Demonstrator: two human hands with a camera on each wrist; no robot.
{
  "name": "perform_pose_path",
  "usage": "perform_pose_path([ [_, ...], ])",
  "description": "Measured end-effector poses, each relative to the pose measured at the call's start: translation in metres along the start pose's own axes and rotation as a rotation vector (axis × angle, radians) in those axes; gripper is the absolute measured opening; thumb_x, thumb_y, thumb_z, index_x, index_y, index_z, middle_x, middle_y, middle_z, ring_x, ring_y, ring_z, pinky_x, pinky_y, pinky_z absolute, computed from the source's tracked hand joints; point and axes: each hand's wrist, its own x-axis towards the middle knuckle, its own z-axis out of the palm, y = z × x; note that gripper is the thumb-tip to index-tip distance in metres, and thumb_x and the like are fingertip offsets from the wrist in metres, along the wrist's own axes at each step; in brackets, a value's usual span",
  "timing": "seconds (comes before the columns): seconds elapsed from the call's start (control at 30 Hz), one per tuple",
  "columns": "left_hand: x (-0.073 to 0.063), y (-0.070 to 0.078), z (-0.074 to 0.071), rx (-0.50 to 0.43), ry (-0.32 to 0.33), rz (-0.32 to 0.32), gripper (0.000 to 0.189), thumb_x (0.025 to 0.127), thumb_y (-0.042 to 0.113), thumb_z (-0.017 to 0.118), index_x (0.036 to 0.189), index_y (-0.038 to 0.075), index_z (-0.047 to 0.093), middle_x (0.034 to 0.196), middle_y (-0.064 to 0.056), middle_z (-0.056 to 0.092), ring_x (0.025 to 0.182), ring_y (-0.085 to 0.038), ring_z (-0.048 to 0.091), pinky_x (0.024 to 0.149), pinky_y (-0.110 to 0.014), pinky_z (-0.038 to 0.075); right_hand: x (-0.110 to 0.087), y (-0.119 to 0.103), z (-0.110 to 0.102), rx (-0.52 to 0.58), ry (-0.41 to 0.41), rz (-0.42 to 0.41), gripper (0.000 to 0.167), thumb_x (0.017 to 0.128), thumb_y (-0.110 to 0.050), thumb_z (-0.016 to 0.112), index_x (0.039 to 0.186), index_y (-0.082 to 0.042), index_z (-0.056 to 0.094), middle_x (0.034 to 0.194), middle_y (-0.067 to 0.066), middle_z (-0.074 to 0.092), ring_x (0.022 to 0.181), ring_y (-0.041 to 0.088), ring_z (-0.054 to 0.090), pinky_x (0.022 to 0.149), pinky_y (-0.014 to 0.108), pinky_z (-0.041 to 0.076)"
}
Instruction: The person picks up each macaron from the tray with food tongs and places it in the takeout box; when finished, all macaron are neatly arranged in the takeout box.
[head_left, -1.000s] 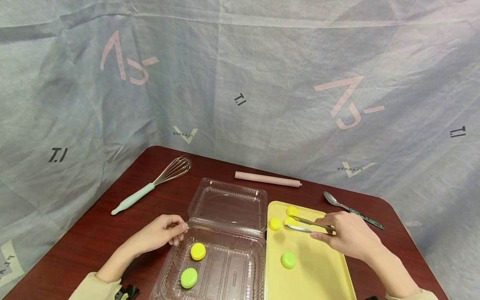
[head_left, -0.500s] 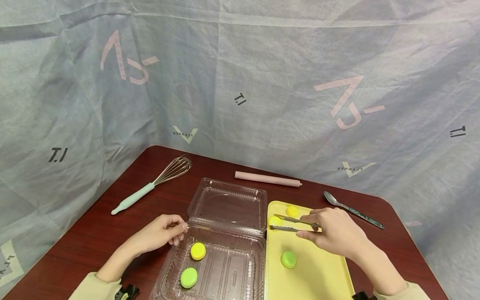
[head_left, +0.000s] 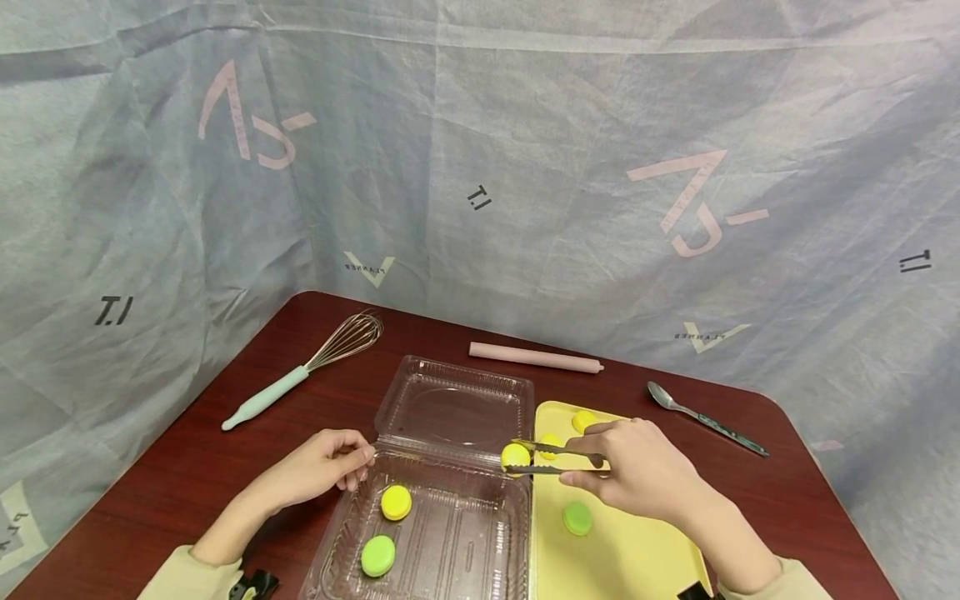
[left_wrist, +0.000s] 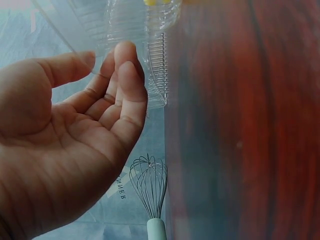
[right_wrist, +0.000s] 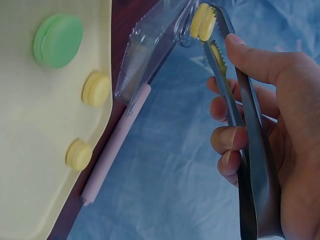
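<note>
My right hand (head_left: pixel 637 471) grips metal tongs (right_wrist: pixel 256 155), whose serrated tips pinch a yellow macaron (head_left: pixel 515 457). In the head view that macaron overlaps the right back corner of a clear plastic clamshell container (head_left: pixel 446 542). My left hand (head_left: pixel 330 461) pinches the container's left edge between thumb and fingers, near the hinge. Inside the container lie a yellow macaron (head_left: pixel 396 502) and a green macaron (head_left: pixel 378 556). On the yellow tray (head_left: pixel 637 554) to the right sit a green macaron (head_left: pixel 577 518) and two yellow ones, partly behind the tongs and right hand.
The container's lid (head_left: pixel 453 408) lies folded back behind its base. A whisk (head_left: pixel 300 375) rests at the back left and a pink rolling pin (head_left: pixel 534 357) at the back. A spoon (head_left: pixel 705 418) lies right of the tray. Grey cloth (head_left: pixel 480 208) hangs behind the table.
The right hand has moved left with the tongs, lifting a yellow macaron from the tray and carrying it over to the container's edge. The left hand stays put.
</note>
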Motion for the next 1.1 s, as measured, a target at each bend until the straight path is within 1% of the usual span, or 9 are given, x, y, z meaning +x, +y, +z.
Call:
perform_pose_path([
  [0.23,0.000,-0.001,0.000,-0.007,-0.004,-0.006,0.020,0.103,0.015,0.055,0.099,-0.002,0.065,0.077,-0.005,0.062,0.064,-0.015,0.059,0.061,-0.028,0.051,0.006,-0.012,0.003,0.008,-0.013,-0.023,0.019,0.081,-0.040,0.082,0.092,-0.026,0.076,0.071,-0.024,0.050,0.055,-0.007,0.037,0.050,0.018,0.034],
  [0.47,0.000,-0.003,0.000,-0.007,-0.002,-0.005,0.019,0.103,0.014,0.055,0.099,-0.001,0.065,0.077,-0.005,0.062,0.064,-0.015,0.059,0.061,-0.028,0.051,0.014,-0.025,0.010,0.049,-0.030,-0.051,0.021,0.084,-0.041,0.079,0.096,-0.024,0.079,0.073,-0.022,0.057,0.053,-0.008,0.036,0.051,0.017,0.034],
  [0.67,0.001,-0.002,0.001,-0.005,-0.001,0.001,0.019,0.104,0.014,0.055,0.099,-0.001,0.065,0.077,-0.005,0.061,0.064,-0.015,0.059,0.061,-0.028,0.051,0.019,-0.030,0.020,0.054,-0.035,-0.087,0.027,0.084,-0.043,0.079,0.097,-0.019,0.079,0.081,-0.017,0.065,0.057,-0.010,0.043,0.054,0.018,0.041],
  [0.77,0.001,-0.001,0.000,-0.002,0.001,-0.001,0.020,0.103,0.015,0.055,0.099,-0.001,0.065,0.077,-0.004,0.062,0.064,-0.015,0.059,0.061,-0.028,0.051,0.022,-0.033,0.025,0.055,-0.045,-0.102,0.028,0.084,-0.043,0.078,0.097,-0.017,0.078,0.083,-0.016,0.066,0.059,-0.009,0.045,0.055,0.020,0.042],
  [0.83,0.000,-0.001,0.000,0.001,0.001,0.001,0.020,0.103,0.015,0.055,0.099,-0.001,0.065,0.077,-0.004,0.061,0.064,-0.014,0.059,0.061,-0.028,0.051,0.024,-0.035,0.028,0.065,-0.052,-0.109,0.026,0.084,-0.042,0.078,0.093,-0.018,0.077,0.081,-0.016,0.066,0.059,-0.008,0.044,0.054,0.019,0.040],
  [0.9,0.001,0.000,0.000,0.002,0.001,0.002,0.020,0.103,0.015,0.055,0.098,-0.001,0.065,0.077,-0.004,0.061,0.064,-0.014,0.059,0.061,-0.028,0.051,0.025,-0.037,0.031,0.075,-0.058,-0.112,0.022,0.084,-0.042,0.079,0.084,-0.020,0.074,0.076,-0.017,0.062,0.057,-0.008,0.041,0.052,0.018,0.037],
  [0.97,0.001,0.000,0.001,0.002,0.000,0.007,0.020,0.103,0.015,0.055,0.098,-0.001,0.065,0.077,-0.004,0.061,0.064,-0.015,0.059,0.061,-0.028,0.051,0.027,-0.038,0.033,0.084,-0.064,-0.112,0.023,0.083,-0.042,0.080,0.076,-0.024,0.067,0.072,-0.019,0.057,0.055,-0.007,0.038,0.050,0.017,0.035],
  [1.07,0.001,0.000,0.001,0.003,0.002,0.007,0.019,0.103,0.014,0.055,0.098,-0.001,0.065,0.076,-0.005,0.061,0.064,-0.015,0.059,0.061,-0.028,0.051,0.029,-0.041,0.037,0.082,-0.078,-0.106,0.028,0.082,-0.042,0.080,0.070,-0.027,0.060,0.067,-0.021,0.049,0.052,-0.006,0.035,0.047,0.017,0.031],
  [1.1,0.000,-0.001,0.001,0.002,0.002,0.007,0.019,0.103,0.014,0.055,0.098,-0.001,0.065,0.076,-0.005,0.061,0.064,-0.015,0.059,0.061,-0.028,0.051,0.029,-0.042,0.039,0.084,-0.084,-0.103,0.026,0.082,-0.042,0.080,0.071,-0.027,0.063,0.068,-0.021,0.051,0.052,-0.006,0.036,0.047,0.017,0.031],
])
